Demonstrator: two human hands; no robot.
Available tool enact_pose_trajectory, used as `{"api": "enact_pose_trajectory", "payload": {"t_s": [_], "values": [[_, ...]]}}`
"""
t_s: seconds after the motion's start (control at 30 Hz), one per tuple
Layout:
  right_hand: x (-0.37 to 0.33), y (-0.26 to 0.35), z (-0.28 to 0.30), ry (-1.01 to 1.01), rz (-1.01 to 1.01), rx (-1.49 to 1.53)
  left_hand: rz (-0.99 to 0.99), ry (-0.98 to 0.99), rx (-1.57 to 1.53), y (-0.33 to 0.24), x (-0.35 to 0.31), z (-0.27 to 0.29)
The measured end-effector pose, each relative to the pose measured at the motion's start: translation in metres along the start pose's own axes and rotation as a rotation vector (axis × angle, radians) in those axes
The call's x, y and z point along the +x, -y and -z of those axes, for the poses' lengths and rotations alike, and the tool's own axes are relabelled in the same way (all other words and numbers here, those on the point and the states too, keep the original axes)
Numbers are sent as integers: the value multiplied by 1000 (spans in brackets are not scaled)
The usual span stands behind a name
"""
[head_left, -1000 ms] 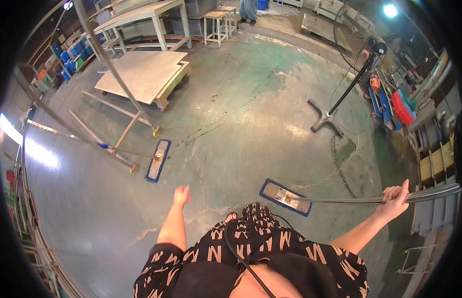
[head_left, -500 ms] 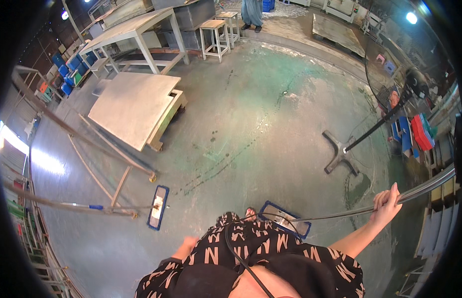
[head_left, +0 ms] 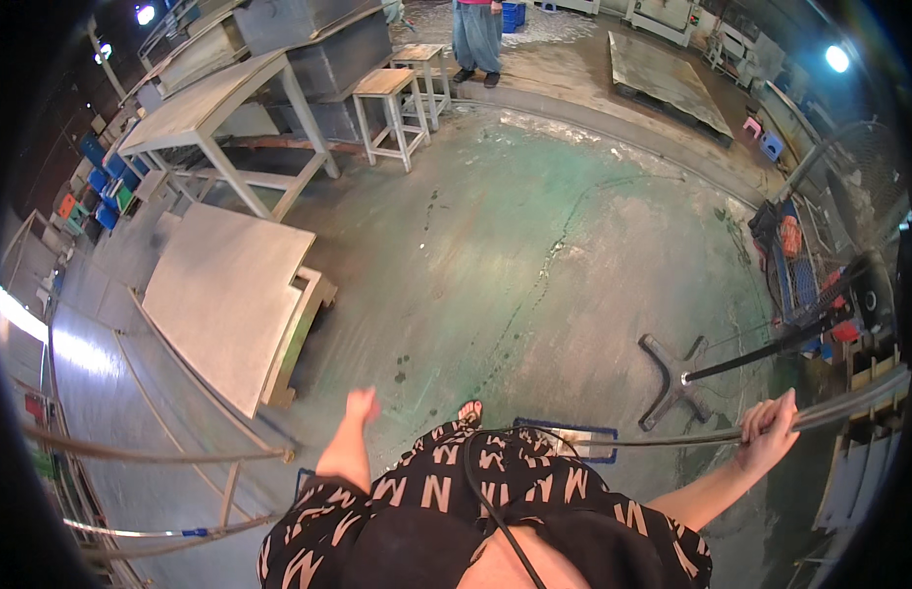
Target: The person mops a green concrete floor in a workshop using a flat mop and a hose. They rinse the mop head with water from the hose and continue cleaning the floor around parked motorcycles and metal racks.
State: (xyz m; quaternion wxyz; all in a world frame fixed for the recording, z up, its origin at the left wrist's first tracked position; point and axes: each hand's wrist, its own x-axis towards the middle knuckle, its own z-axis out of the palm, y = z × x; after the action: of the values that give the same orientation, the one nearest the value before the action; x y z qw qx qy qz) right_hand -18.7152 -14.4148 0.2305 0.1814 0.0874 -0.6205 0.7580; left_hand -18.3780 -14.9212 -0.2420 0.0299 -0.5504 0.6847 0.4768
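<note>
My right hand point(head_left: 768, 430) is closed around the long metal handle of a flat mop, out to my right. The flat mop's head point(head_left: 601, 454), pale with a blue fringe, lies on the floor ahead of my right side, partly covered by my patterned clothes. My left hand point(head_left: 363, 404) hangs forward over the floor with no object visible at it. Its fingers are smeared by motion. A second mop handle point(head_left: 132, 531) with a blue grip shows at lower left; only a blue corner of its head appears beside my left sleeve.
Ahead on the left is a low pallet with a board point(head_left: 230, 294) on it. Behind it stand a white-legged table point(head_left: 206, 103) and stools point(head_left: 385, 82). A fan stand's base point(head_left: 672, 378) sits at right. A person point(head_left: 475, 44) stands at the far step.
The view has moved forward: the pallet, stools and fan base appear nearer. My left hand has swung forward. The second mop has slipped back toward my left side; my right hand keeps its grip.
</note>
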Motion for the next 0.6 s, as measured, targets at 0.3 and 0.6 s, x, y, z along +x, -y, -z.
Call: {"api": "enact_pose_trajectory", "payload": {"t_s": [0.3, 0.6], "values": [[182, -114, -111, -30, 90, 4, -634, 91, -203, -541, 215, -59], [421, -234, -220, -123, 55, -9, -535, 585, 904, -312, 288, -138]]}}
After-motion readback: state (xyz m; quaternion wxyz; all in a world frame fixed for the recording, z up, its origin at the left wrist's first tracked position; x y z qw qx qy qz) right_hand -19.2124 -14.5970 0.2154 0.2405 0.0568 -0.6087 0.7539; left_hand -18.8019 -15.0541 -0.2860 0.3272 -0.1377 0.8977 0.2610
